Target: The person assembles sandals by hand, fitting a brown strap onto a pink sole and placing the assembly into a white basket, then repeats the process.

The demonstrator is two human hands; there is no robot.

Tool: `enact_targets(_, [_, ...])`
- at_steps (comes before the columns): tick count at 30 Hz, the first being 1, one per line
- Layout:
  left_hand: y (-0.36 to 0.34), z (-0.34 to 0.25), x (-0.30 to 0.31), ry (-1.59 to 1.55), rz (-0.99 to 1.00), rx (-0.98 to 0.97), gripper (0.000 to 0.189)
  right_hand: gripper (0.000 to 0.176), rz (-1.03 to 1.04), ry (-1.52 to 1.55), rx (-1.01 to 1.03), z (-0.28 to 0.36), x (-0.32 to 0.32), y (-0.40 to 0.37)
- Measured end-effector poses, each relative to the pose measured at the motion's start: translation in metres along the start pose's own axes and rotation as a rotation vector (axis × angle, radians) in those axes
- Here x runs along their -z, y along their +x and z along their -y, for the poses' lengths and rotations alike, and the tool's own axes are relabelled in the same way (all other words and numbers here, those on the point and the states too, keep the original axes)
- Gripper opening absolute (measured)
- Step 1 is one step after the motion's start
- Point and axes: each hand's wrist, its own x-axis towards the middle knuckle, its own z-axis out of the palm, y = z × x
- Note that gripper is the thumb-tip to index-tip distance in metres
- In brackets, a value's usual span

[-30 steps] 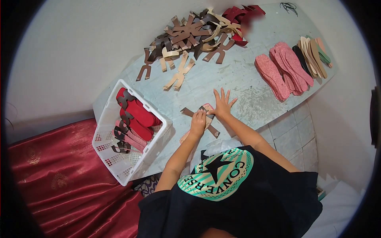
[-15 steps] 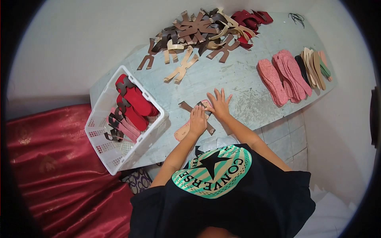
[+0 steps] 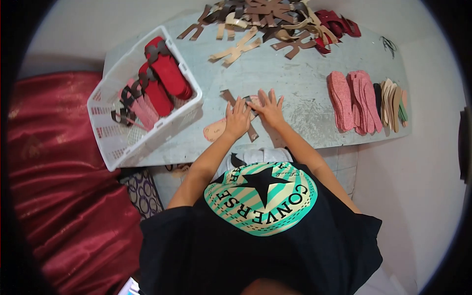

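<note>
A pink shoe sole (image 3: 214, 131) with a light, tan-looking face lies flat on the table, tilted from lower left to upper right. Across it rests a dark brown X-shaped strap (image 3: 228, 97), its ends sticking out past the sole's sides. My left hand (image 3: 238, 119) lies palm down over the middle of sole and strap, fingers extended. At the sole's upper right end, my right hand (image 3: 270, 109) presses down with fingers spread, its thumb by the strap. Both hands hide much of where strap and sole meet.
At left, a white plastic basket (image 3: 178, 117) holds red and pink soles fitted with dark straps. Brown, cream and red straps (image 3: 270, 11) are heaped at the back. Stacked pink soles (image 3: 339, 101) and thinner soles (image 3: 388, 105) lie at right. Red satin cloth (image 3: 59, 172) hangs left.
The camera view has shifted, so the table and its contents appear higher in the picture. My hands stay on the sole and strap; my left fingers are a little more spread.
</note>
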Motion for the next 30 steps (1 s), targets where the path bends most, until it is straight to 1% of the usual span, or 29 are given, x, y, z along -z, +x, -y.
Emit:
enact_targets(2, [-0.003, 0.005, 0.0, 0.036, 0.034, 0.043, 0.043, 0.055, 0.064, -0.117, -0.032, 0.0, 0.002, 0.006])
enact_targets(3, [-0.006, 0.006, 0.002, 0.056, 0.052, 0.026, 0.044, 0.054, 0.125, -0.166, -0.029, 0.0, 0.003, 0.009])
enact_targets(4, [-0.009, 0.005, 0.002, 0.071, 0.071, 0.01, 0.044, 0.054, 0.142, -0.169, -0.011, -0.001, 0.004, 0.011])
enact_targets(5, [-0.01, 0.003, 0.001, 0.088, 0.107, 0.045, 0.045, 0.054, 0.174, -0.179, -0.012, -0.002, 0.005, 0.012])
enact_targets(6, [-0.012, 0.001, -0.001, 0.079, 0.109, 0.067, 0.045, 0.054, 0.207, -0.19, -0.015, -0.004, 0.007, 0.014])
enact_targets(8, [-0.015, -0.002, -0.006, 0.083, 0.039, 0.088, 0.049, 0.054, 0.227, -0.224, 0.013, -0.007, 0.01, 0.017])
enact_targets(10, [-0.021, -0.001, -0.005, 0.06, 0.057, 0.108, 0.048, 0.054, 0.232, -0.255, 0.047, -0.009, 0.013, 0.02])
enact_targets(12, [-0.03, 0.001, -0.001, 0.017, 0.027, 0.055, 0.051, 0.054, 0.232, -0.291, 0.071, -0.01, 0.014, 0.019])
enact_targets(13, [-0.037, 0.0, 0.001, 0.013, 0.027, 0.067, 0.051, 0.053, 0.239, -0.306, 0.073, -0.011, 0.014, 0.019])
enact_targets(15, [-0.054, -0.005, 0.008, -0.209, 0.045, 0.037, 0.067, 0.052, 0.255, -0.315, 0.084, -0.013, 0.013, 0.018])
enact_targets(16, [-0.057, -0.007, 0.01, -0.211, 0.047, 0.049, 0.067, 0.051, 0.253, -0.325, 0.086, -0.014, 0.012, 0.018])
enact_targets(18, [-0.059, -0.011, 0.015, -0.202, 0.113, 0.051, 0.079, 0.05, 0.256, -0.334, 0.091, -0.016, 0.009, 0.018])
enact_targets(20, [-0.057, -0.015, 0.02, -0.197, 0.125, 0.052, 0.08, 0.052, 0.182, -0.355, 0.127, -0.019, 0.005, 0.016])
enact_targets(22, [-0.057, -0.017, 0.018, -0.189, 0.138, 0.051, 0.08, 0.052, 0.173, -0.359, 0.145, -0.02, 0.003, 0.015])
enact_targets(24, [-0.058, -0.016, 0.017, -0.087, 0.08, -0.045, 0.067, 0.052, 0.153, -0.36, 0.161, -0.021, 0.002, 0.015])
enact_targets(25, [-0.058, -0.016, 0.016, -0.085, 0.081, -0.041, 0.067, 0.051, 0.164, -0.37, 0.157, -0.022, 0.002, 0.015])
enact_targets(27, [-0.057, -0.016, 0.018, -0.143, -0.02, -0.174, 0.039, 0.05, 0.176, -0.378, 0.154, -0.021, 0.0, 0.014])
enact_targets(28, [-0.055, -0.017, 0.019, -0.142, -0.019, -0.172, 0.039, 0.05, 0.165, -0.382, 0.153, -0.02, 0.0, 0.014])
enact_targets(30, [-0.048, -0.017, 0.023, -0.253, -0.11, -0.051, 0.016, 0.05, 0.152, -0.39, 0.154, -0.02, 0.001, 0.014])
